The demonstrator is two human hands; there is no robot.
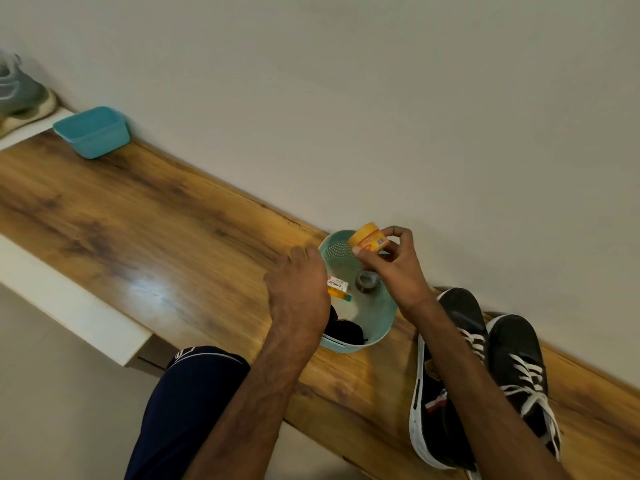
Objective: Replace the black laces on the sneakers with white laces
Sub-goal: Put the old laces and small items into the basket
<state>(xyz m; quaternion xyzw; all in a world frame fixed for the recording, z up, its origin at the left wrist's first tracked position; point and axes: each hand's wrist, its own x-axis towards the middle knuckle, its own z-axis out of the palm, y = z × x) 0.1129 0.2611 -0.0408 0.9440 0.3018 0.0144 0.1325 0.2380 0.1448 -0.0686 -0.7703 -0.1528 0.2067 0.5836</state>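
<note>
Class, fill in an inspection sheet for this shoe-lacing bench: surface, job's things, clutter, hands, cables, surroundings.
Surface: long wooden shelf, glossy, against a wall.
Job's things: pair of black sneakers already threaded with white laces; dark bundle, probably black laces, in the round teal basket.
Clutter: basket also holds a tape roll and a small white labelled pack; empty-looking blue rectangular tub.
Hands: right hand, grip on a small yellow jar; left hand over the basket rim, grip unclear.
Cables: nothing seen.
Surroundings: plain wall; grey shoe far left.
</note>
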